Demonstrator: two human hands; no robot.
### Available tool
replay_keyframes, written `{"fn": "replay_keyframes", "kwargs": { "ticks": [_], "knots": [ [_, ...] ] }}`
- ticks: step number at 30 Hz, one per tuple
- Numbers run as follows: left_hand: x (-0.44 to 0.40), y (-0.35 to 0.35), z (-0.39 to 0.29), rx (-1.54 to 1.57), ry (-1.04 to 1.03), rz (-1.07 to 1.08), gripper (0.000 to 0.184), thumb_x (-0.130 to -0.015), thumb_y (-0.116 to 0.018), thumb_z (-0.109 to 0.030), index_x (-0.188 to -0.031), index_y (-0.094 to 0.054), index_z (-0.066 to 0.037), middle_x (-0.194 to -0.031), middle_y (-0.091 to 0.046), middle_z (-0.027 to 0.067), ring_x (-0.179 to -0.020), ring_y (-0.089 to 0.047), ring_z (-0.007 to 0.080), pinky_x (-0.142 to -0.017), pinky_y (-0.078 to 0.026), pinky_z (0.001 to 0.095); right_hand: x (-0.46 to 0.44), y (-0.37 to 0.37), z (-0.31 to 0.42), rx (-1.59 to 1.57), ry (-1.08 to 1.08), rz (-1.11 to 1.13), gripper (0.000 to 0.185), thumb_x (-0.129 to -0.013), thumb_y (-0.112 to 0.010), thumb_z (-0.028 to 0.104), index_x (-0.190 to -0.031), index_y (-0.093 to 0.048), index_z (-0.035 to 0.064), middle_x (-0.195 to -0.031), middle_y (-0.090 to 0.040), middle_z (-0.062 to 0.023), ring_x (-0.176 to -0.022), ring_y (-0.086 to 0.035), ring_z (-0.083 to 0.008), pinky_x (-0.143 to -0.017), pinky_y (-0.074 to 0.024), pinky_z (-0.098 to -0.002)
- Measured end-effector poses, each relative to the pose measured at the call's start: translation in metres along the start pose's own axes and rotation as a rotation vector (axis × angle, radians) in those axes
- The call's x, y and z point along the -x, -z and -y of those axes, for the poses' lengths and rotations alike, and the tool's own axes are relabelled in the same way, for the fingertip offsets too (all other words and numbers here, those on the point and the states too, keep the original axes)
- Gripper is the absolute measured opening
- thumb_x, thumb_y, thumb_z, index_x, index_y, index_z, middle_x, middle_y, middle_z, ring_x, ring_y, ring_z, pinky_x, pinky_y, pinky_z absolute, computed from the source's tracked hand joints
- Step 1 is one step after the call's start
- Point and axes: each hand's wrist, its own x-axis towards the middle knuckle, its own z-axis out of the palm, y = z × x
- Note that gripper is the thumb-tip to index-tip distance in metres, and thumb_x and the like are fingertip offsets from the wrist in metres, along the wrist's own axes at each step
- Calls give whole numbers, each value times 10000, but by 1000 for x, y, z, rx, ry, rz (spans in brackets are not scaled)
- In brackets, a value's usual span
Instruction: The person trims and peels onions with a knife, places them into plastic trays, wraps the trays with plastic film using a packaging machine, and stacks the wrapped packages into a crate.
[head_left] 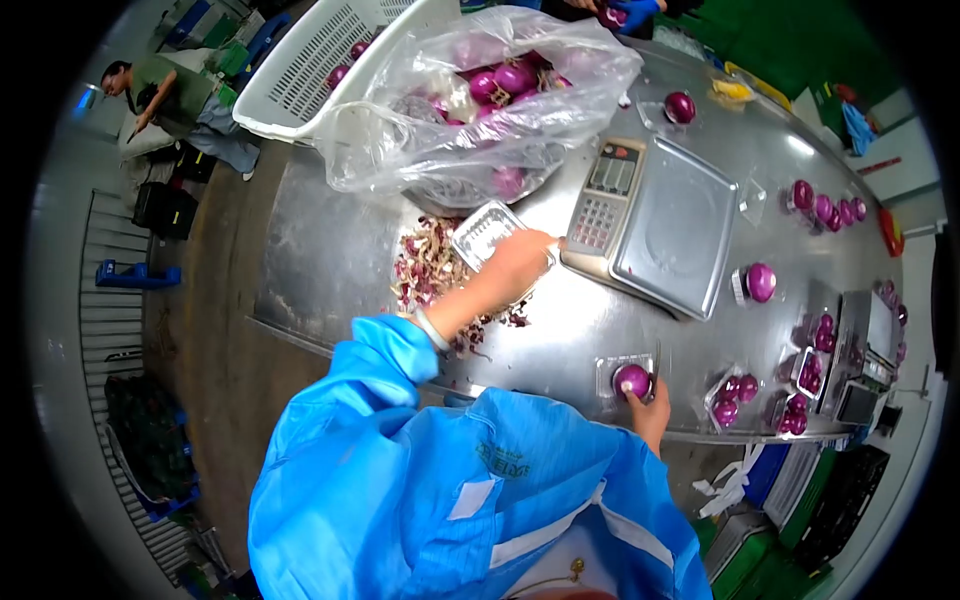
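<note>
My left hand (518, 262) reaches across the table with curled fingers, closed at a clear plastic tray (487, 230); its fingertips come close to the corner of a digital scale (672, 235). Part of that tray is hidden beneath the hand. At the near edge, my right hand (652, 415) is closed around a thin upright tool that looks like a knife (657, 362). Its fingers are beside a peeled purple onion (631, 380), which sits in another clear tray (606, 372). Dry onion skins (428, 262) lie in a heap by my left forearm.
A plastic bag (400, 150) of purple onions (515, 76) stands behind the skins, next to a white crate (290, 90). Packed onions (735, 390) are spread over the right of the steel table (320, 270). Another person's blue-gloved hand (640, 12) is at the far side.
</note>
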Motion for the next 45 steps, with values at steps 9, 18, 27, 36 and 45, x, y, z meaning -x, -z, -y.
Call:
{"fn": "replay_keyframes", "kwargs": {
  "ticks": [9, 18, 27, 36, 45],
  "knots": [
    [-173, 128, 235, -431, -14, -191, 365, -780, -639, -31, -1144, -648, -30, -1116, -664, 187, -1043, -613, 387, -916, -501, 431, -31, 15, 112, -171, 31, -18, 305, -834, -699, 3, -1135, -649, 4, -983, -688, -172, -866, -673, -267, -764, -515, -341],
    [-235, 92, 312, -857, -104, 189, 648, -705, -698, -91, -1333, -541, -115, -1213, -593, 48, -1094, -523, 279, -890, -455, 394, -35, -30, 171, -13, 182, 270, 299, -846, -691, 49, -1141, -642, 38, -1051, -678, -167, -901, -673, -376, -759, -540, -401],
    [-197, 155, 244, -560, 31, -81, 659, -595, -813, -126, -1181, -522, -45, -1105, -583, 128, -1078, -562, 308, -923, -459, 431, -62, -18, 212, 44, 375, 302, 225, -868, -668, 70, -1092, -651, 48, -1053, -681, -163, -874, -672, -389, -725, -548, -423],
    [-5, 195, 44, 1247, 583, -211, 814, -687, -788, -33, -1408, -416, -99, -1295, -535, 112, -1187, -572, 243, -1013, -493, 372, -59, -9, 276, 10, 862, 152, 386, -801, -648, -1, -1179, -643, 78, -1113, -677, -124, -919, -680, -323, -725, -550, -392],
    [121, 172, -44, 1087, 665, -85, 895, -612, -876, -271, -1371, -448, -63, -1284, -542, 103, -1196, -563, 225, -1042, -453, 367, -29, -14, 351, 220, 1409, 140, 467, -784, -629, 129, -1251, -652, 155, -1142, -665, -39, -682, -618, -139, -557, -505, -280]
  ]
}}
